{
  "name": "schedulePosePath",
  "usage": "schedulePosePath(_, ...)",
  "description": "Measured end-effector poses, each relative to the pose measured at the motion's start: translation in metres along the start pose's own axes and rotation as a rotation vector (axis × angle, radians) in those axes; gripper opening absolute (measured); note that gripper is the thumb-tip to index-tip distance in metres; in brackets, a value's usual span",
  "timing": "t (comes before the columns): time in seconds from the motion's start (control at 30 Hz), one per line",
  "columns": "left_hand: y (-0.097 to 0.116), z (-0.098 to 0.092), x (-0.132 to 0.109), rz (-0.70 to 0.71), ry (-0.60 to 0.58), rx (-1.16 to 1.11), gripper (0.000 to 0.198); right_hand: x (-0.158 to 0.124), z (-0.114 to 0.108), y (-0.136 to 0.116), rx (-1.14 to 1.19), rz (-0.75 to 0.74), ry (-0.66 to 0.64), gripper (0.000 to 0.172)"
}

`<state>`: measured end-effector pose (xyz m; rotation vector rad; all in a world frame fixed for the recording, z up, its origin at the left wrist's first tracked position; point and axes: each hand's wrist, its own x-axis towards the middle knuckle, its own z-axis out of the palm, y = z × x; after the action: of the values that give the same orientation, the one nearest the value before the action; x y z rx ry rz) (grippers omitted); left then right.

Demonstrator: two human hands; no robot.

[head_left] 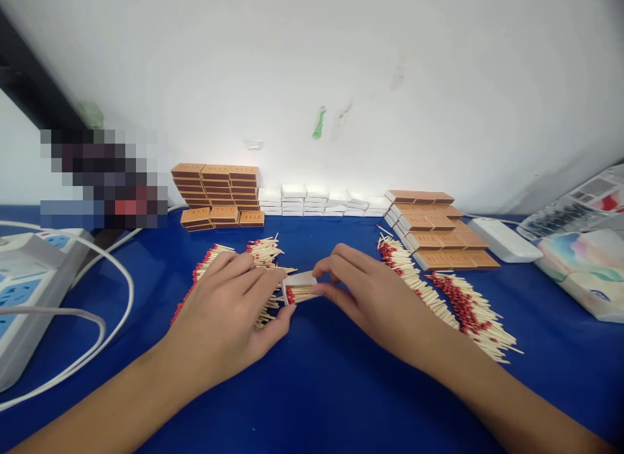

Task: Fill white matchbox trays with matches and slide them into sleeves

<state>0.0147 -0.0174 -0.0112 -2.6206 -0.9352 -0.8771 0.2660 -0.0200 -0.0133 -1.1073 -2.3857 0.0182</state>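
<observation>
A small white matchbox tray [300, 280] with red-tipped matches [303, 294] lying in it sits at the middle, above the blue table. My left hand [231, 311] grips its left end between thumb and fingers. At the right end, my right hand [373, 294] pinches the tray with thumb and index finger; the matches' plain ends are by that thumb. Under and behind my left hand spreads a pile of loose matches [266, 249], partly hidden. Two more piles lie to the right: one [400, 259] beside my right wrist, another [480, 320] farther out.
Along the wall stand stacked orange-brown matchboxes [219, 187], white trays [316, 201] and more matchboxes [433, 236]. A power strip [73, 246] with white cables [129, 278] lies left. A white plastic device [504, 239] and a tissue pack [580, 272] lie right.
</observation>
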Motion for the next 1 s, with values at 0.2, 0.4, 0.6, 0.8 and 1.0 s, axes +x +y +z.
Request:
schedulePosePath(0.2, -0.007, -0.001, -0.001, -0.021, -0.027, 0.011, 0.019, -0.006, -0.035, 0.061, -0.136, 0.247, 0.146, 0.014)
schedulePosePath(0.4, 0.002, 0.0, -0.004, 0.027, -0.044, -0.071, 0.015, -0.023, -0.06, 0.132, -0.349, 0.435, 0.088, 0.025)
schedulePosePath(0.6, 0.006, 0.002, -0.006, 0.055, -0.069, -0.121, 0.013, -0.017, -0.041, 0.161, -0.506, 0.388, -0.045, 0.039)
schedulePosePath(0.8, 0.007, 0.002, -0.005, 0.066, -0.061, -0.123, 0.013, -0.005, -0.029, 0.15, -0.528, 0.434, -0.147, 0.041)
schedulePosePath(1.0, 0.007, 0.004, -0.006, 0.065, -0.068, -0.126, 0.013, 0.0, -0.019, 0.145, -0.538, 0.492, -0.182, 0.037)
